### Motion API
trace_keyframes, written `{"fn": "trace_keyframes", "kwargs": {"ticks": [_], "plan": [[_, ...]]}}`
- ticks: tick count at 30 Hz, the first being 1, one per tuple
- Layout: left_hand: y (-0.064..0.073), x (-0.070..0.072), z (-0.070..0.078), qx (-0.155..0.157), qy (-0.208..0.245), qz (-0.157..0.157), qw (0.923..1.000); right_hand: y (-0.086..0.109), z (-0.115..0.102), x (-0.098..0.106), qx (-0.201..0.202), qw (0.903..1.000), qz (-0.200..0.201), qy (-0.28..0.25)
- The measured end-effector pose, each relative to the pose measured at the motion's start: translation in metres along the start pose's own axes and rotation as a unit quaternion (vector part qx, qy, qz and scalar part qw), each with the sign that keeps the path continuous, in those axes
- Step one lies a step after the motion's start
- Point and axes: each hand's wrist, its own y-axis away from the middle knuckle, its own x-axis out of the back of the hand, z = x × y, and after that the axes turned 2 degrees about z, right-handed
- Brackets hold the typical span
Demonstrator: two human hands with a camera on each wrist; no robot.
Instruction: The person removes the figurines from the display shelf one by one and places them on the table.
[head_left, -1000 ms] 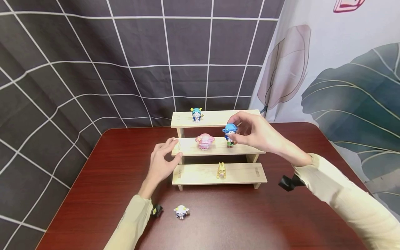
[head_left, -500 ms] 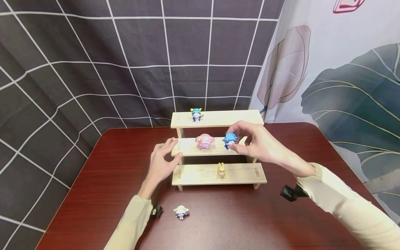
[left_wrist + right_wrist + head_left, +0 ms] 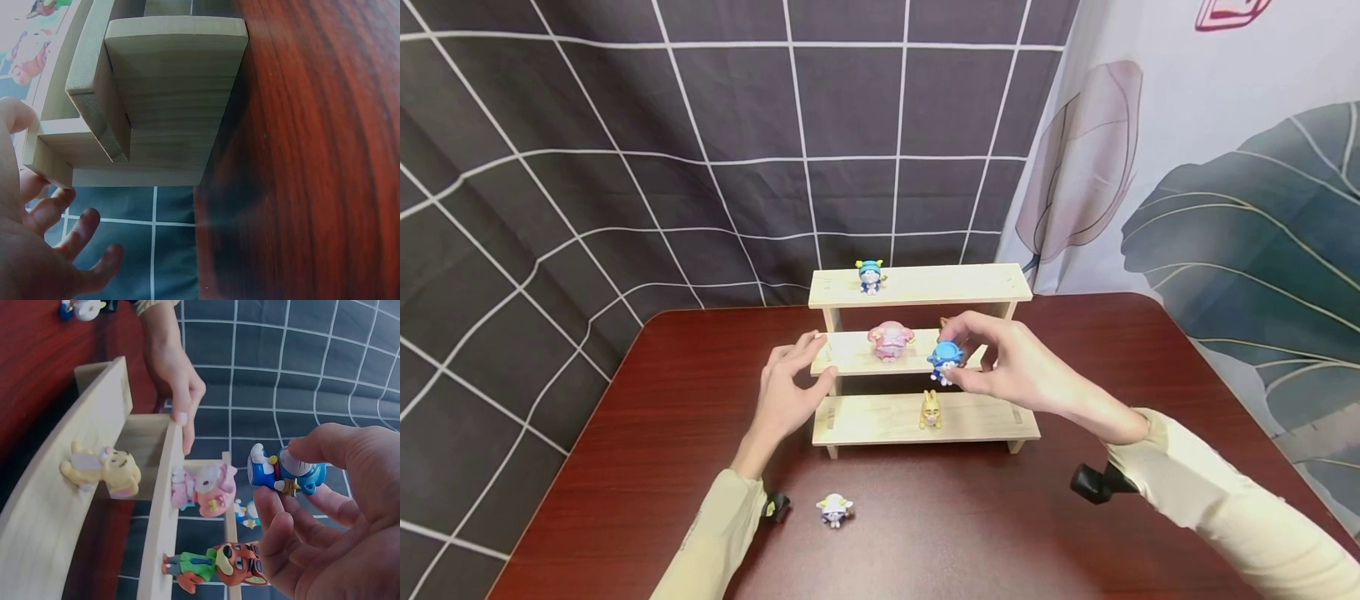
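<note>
Fingers and thumb of the right hand [image 3: 1022, 367] pinch a blue toy [image 3: 943, 358], lower right of centre in the head view. Left of centre, the left hand [image 3: 786, 392] grips the wooden shelf [image 3: 850, 357] between thumb and fingertips.

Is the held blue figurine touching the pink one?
Apart: the head view shows a strip of middle shelf between the held blue figurine and the pink figurine.
</note>
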Motion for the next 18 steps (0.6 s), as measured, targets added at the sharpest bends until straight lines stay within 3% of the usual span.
{"fn": "trace_keyframes", "kwargs": {"ticks": [12,18], "plan": [[0.0,0.0,-0.001,-0.002,0.002,0.0,1.0,0.01,0.002,-0.015,0.016,0.9994,-0.006,-0.029],[-0.001,0.0,-0.002,-0.003,-0.001,0.001,1.0,0.016,0.002,-0.024,0.001,0.9989,-0.014,-0.045]]}}
